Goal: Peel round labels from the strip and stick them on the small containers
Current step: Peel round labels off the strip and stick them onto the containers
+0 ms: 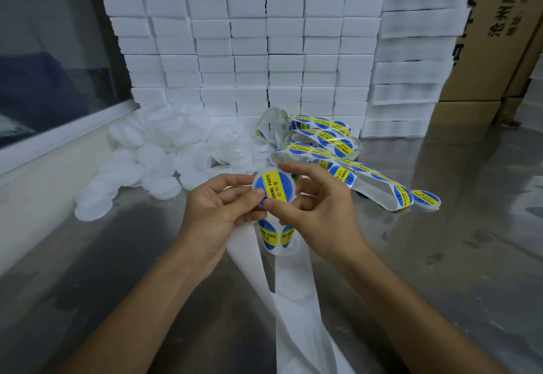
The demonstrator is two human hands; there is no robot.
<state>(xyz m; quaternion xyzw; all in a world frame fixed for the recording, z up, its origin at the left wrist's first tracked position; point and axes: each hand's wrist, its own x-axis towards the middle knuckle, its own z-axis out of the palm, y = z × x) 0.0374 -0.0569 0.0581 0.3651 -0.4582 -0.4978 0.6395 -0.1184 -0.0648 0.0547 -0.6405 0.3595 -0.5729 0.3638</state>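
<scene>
— Above the near middle of the steel surface (440, 256), what is being held?

— A small round white container (274, 187) is gripped between both hands. Its top face is covered by a round label (271, 186) in blue with a yellow band, on which "PASTE" can be read.

— How is each hand placed?

— The left hand (217, 215) is curled around the container's left edge, with the thumb laid on the label's lower rim. The right hand (320, 209) is curled around the right side, the index finger arched over the top edge and the thumb pressed at the bottom, just beside the left thumb. Both are closed on the container; neither is spread flat.

— And the label strip?

— A tangled strip (329, 144) carrying more blue-and-yellow labels is piled behind the hands and trails off to the right, where its end label (426, 198) lies flat. Under the hands two further labels (269, 235) are seen on the strip, and bare white backing (293, 285) runs down toward the viewer.

— What else is seen?

— A heap of unlabelled white containers (152, 156) is spread at the left. Behind it, white foam blocks (249, 50) are stacked in a wall, with cardboard boxes (493, 35) at the right.
</scene>
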